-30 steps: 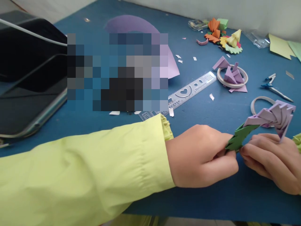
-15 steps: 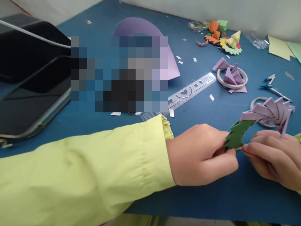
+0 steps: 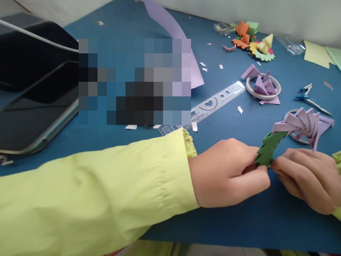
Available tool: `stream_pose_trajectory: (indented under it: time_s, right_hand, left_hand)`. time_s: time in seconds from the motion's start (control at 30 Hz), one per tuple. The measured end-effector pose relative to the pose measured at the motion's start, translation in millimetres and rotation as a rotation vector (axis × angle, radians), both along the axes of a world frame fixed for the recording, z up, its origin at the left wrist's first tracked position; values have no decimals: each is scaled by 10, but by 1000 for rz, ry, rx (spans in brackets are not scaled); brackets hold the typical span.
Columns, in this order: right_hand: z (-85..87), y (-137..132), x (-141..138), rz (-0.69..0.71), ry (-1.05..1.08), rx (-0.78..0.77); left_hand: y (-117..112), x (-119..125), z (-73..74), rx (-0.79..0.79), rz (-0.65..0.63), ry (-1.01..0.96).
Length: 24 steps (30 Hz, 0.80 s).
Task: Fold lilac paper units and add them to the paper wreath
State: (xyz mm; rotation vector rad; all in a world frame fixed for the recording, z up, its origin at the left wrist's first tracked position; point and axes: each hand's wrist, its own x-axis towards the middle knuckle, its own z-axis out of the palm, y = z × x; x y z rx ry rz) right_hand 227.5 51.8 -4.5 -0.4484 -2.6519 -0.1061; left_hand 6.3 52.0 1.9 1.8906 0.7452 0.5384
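Note:
My left hand [image 3: 230, 174] is closed on the green lower end of a curved origami chain [image 3: 268, 145], thumb against fingers. Interlocked folded paper pieces make up the chain, dark green below and lilac above, arching up and to the right. My right hand [image 3: 306, 177] is closed too, its thumb and fingertips pinched at the chain's bottom tip, close to my left fingertips. What exactly lies between those fingertips is hidden. Behind the lilac part, a roll of tape [image 3: 291, 137] lies on the table with a lilac piece by it.
Lilac folded pieces [image 3: 263, 85] sit in another tape ring [image 3: 247, 89]. Nearby are a clear ruler [image 3: 210, 105], blue-and-white compasses [image 3: 306, 97], colourful origami pieces [image 3: 242, 42], a lilac paper strip [image 3: 183, 28] and paper scraps [image 3: 240, 110]. A dark phone [image 3: 42, 110] lies left. A pixelated patch hides part of the table.
The far end of the lilac strip has swung from a leftward curl up toward the top edge. The chain has tilted slightly, and my right hand has shifted slightly left. My left hand keeps its hold.

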Motion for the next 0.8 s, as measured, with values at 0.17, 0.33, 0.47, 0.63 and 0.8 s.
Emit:
stream_pose_trajectory:
  time_s: [0.17,0.33,0.47,0.63,0.8]
  right_hand:
    - [8,31,-3,45,-15,22]
    - [2,28,0,19,-4,-26]
    - [4,3,-7,3,50,-78]
    - [33,-14,-27,-48,126,16]
    - [42,-24,16,-36,41,44]
  left_hand:
    - [-11,-7,29,-22,3,6]
    - [-3,-15,37,-58,28,-42]
    - [2,-19,31,-61,43,-62]
    - [-1,-22,29,-49,39,-51]
    - [-3,-25,29,-52,53,-19]
